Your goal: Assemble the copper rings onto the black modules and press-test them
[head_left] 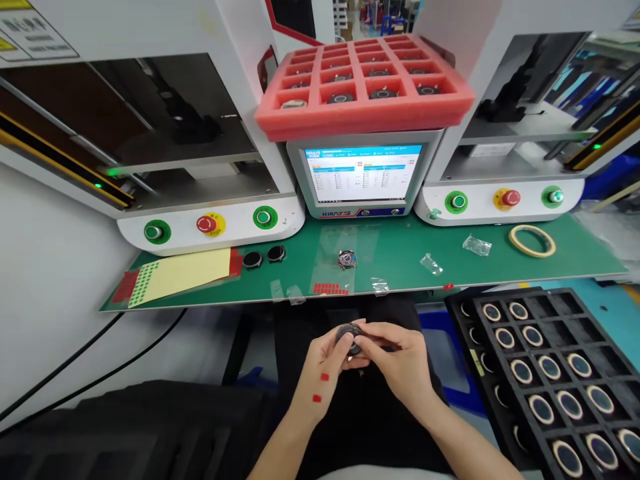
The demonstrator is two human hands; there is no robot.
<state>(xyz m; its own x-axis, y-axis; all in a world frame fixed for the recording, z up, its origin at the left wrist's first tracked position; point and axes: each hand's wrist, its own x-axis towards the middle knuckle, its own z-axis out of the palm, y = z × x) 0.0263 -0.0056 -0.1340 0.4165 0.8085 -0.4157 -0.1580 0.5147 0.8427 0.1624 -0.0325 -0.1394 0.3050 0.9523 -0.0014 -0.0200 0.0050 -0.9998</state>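
Over my lap, just in front of the bench edge, both hands grip a dark round watch case (348,331). My left hand (324,363) is closed around its left side, thumb on its face, and two small red stickers lie on the back of that hand. From the other side my right hand (400,357) closes on the case, its thumb also pressed to the face. Fingers hide most of the case. On the green bench beyond lies an opened watch (347,259) with its inner parts showing. Two dark watches (253,260) rest farther left.
A pink foam tray (365,120) with round parts sits on the monitor (360,177), between two white machines with buttons. Red stickers (330,289), a yellow sheet (185,275), plastic scraps and a tape roll (533,241) lie on the bench. Black trays (555,303) hold watch parts at right.
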